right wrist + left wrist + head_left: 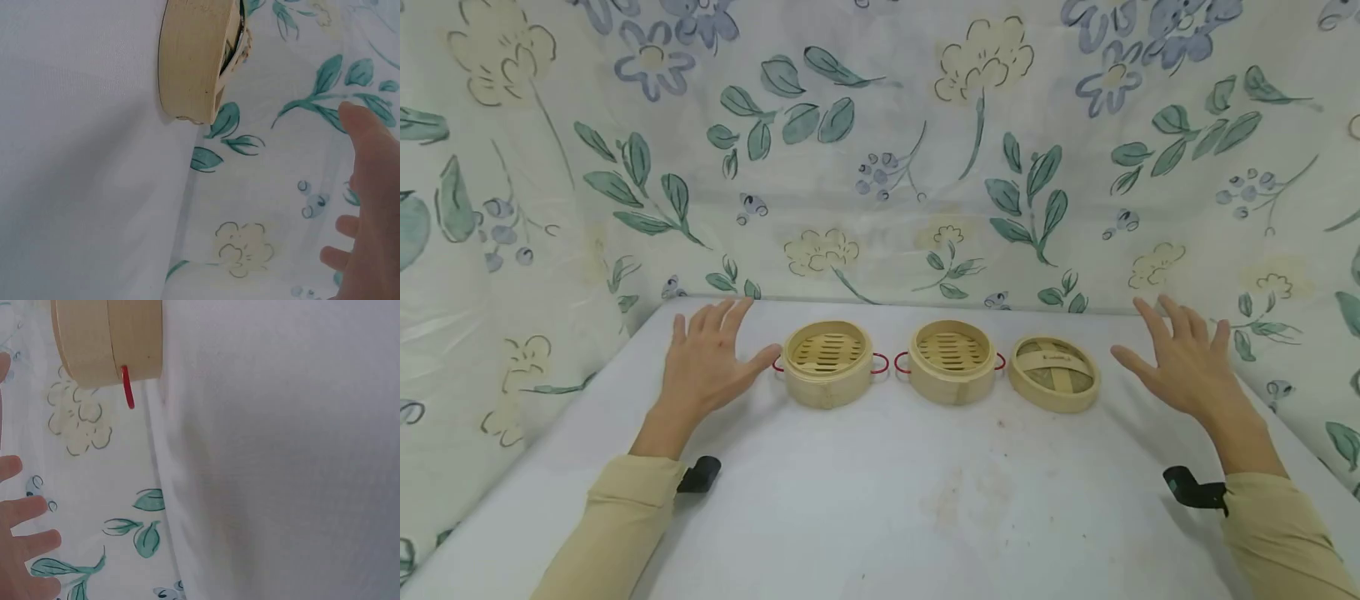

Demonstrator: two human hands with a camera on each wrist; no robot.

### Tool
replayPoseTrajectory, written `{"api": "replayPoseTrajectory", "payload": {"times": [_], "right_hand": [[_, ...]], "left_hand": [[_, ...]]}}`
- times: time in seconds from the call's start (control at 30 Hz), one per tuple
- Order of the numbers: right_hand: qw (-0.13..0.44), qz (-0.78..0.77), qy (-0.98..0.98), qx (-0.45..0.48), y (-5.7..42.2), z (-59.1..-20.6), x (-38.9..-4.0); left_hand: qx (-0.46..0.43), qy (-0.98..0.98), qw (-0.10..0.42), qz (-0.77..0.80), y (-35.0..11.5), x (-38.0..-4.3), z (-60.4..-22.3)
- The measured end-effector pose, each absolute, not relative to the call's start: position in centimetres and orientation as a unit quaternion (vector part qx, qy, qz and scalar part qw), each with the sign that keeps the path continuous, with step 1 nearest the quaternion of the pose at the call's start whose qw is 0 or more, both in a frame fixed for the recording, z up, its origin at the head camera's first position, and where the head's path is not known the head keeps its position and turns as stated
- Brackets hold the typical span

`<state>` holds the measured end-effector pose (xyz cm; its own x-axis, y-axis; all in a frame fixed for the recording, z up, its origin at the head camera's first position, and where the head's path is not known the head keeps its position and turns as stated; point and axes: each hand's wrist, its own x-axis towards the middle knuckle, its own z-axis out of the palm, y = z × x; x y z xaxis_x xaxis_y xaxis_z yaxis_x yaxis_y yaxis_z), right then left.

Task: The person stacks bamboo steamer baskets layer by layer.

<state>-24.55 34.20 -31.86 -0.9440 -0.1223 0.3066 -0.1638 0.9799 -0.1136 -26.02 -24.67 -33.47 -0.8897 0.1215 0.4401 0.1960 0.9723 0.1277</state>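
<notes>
Two round bamboo steamer baskets with slatted bottoms and red side handles stand in a row on the white table. My left hand (pixel 709 360) is spread beside the left steamer basket (pixel 829 390), its thumb tip overlapping the red handle in the head view. The other steamer basket (pixel 952 387) stands in the middle. At the row's right end lies the woven bamboo lid (pixel 1054 397) with a strap across its top. Right of the lid, my right hand (pixel 1191 367) hovers with fingers apart and holds nothing. The left wrist view shows the basket's red handle (pixel 128 387) up close.
Behind and around the white table (pixel 850 508) hangs a cloth (pixel 895 225) printed with flowers and leaves. Small brownish stains mark the tabletop in front of the baskets. A black wrist camera (pixel 700 475) sits at the left cuff, another black camera (pixel 1193 490) at the right.
</notes>
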Motion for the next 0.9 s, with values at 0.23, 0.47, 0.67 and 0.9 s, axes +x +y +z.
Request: {"api": "replayPoseTrajectory", "payload": {"times": [0.23,0.47,0.67,0.9], "right_hand": [[0.156,0.093,-0.980,0.080,33.6,-31.6,-24.5],[0.151,0.109,-0.979,0.082,33.4,-31.5,-24.4],[0.127,0.121,-0.980,0.093,33.4,-31.6,-24.5],[0.090,0.150,-0.979,0.103,33.3,-31.5,-24.6]], "left_hand": [[-0.082,-0.971,0.198,-0.104,-24.3,-26.0,-33.6],[-0.082,-0.971,0.175,-0.143,-23.8,-25.9,-33.4],[-0.061,-0.978,0.118,-0.162,-23.4,-25.9,-33.3],[-0.046,-0.981,0.070,-0.175,-22.7,-25.9,-33.5]]}}
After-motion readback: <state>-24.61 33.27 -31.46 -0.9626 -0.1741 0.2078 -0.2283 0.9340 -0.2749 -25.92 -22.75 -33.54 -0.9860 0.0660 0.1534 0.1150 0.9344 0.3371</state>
